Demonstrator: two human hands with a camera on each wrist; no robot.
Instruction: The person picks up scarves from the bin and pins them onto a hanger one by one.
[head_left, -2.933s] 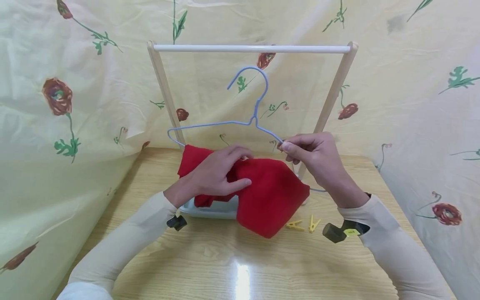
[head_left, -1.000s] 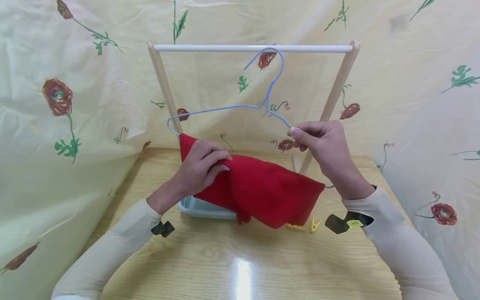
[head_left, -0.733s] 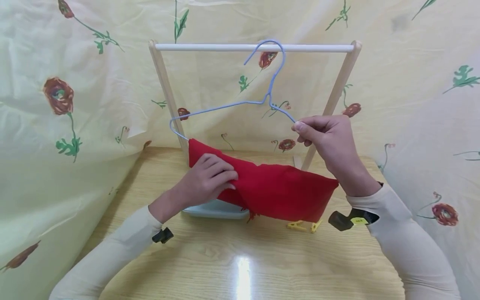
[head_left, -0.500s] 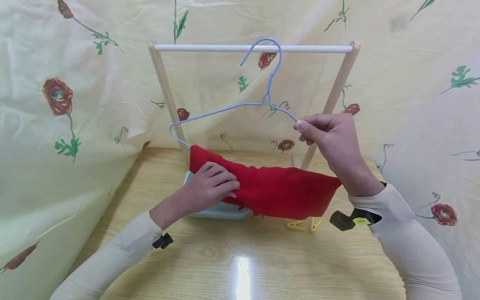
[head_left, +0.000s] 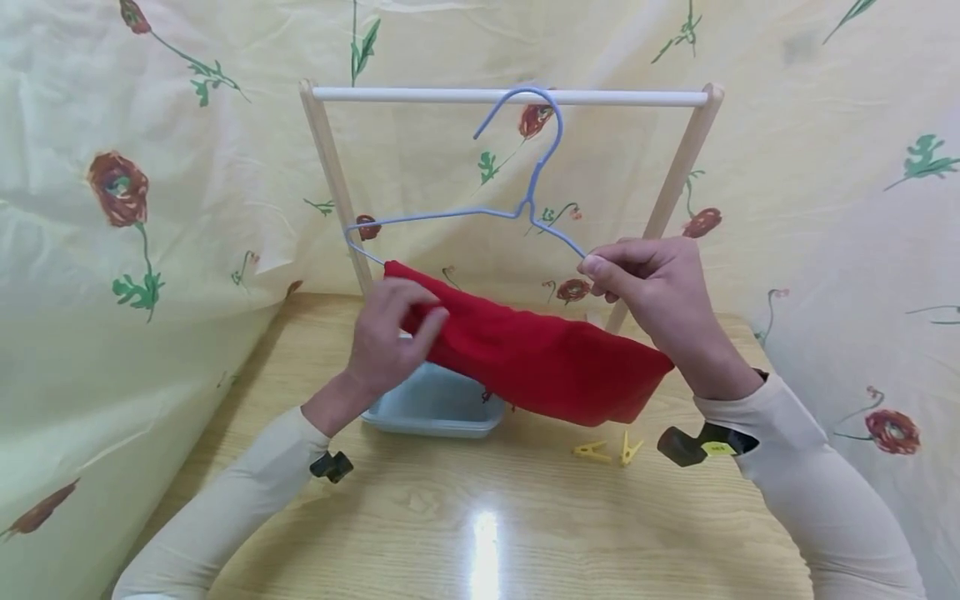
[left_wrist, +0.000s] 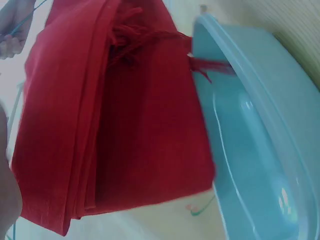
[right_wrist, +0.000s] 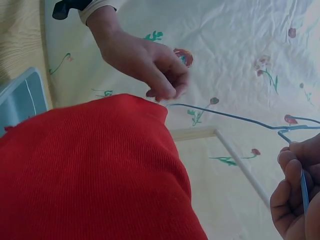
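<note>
A red fringed scarf hangs folded over the lower bar of a blue wire hanger. My right hand pinches the hanger's right shoulder between thumb and fingers, holding it up in front of the rack. Beside the scarf's upper left end is my left hand, slightly blurred, its thumb apart and its fingers loosely bent. The right wrist view shows this left hand just past the scarf's end, nothing in its grasp. Fringe strands dangle beside the folded layers in the left wrist view.
Below the scarf, a light blue plastic basin stands on the wooden table. Two yellow clothespins lie right of it. Behind, a wooden rack with a white rail stands against a floral curtain.
The scarf has been spread along the hanger's bar and evened out. The hanger has risen overall, then dipped slightly. My left hand has let go of the cloth and moved up and left.
</note>
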